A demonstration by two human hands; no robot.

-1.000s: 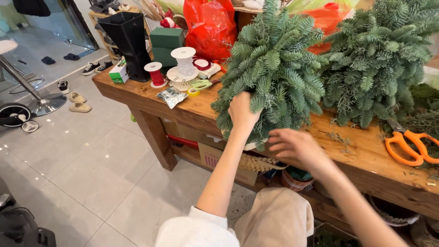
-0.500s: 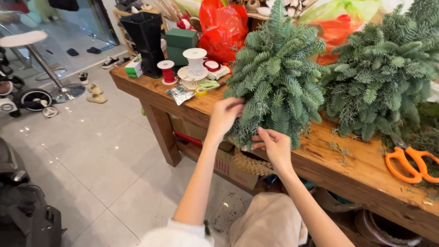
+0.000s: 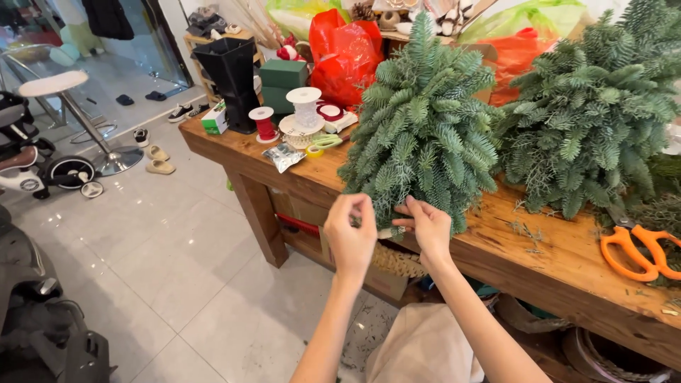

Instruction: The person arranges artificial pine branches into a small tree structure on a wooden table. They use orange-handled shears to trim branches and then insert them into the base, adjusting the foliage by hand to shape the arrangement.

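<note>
Feathery fir cone [image 3: 425, 135]; left hand [image 3: 352, 234], right hand [image 3: 425, 225] apparently pinching its base

Pale tiled floor [image 3: 177, 284], wooden workbench [image 3: 560, 262]

Brightness: the scene is evenly and brightly lit by soft daylight.
Source: light is admitted from the glazed doorway at upper left.
Glare: pale sheen is seen on the floor tiles [image 3: 177, 284].
Shadows: faint, diffuse.
Focus: mostly sharp; edges are slightly stretched.

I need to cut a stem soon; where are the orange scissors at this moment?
In the head view, the orange scissors lie at the far right on the wooden table, below the right-hand fir bundle.
</note>
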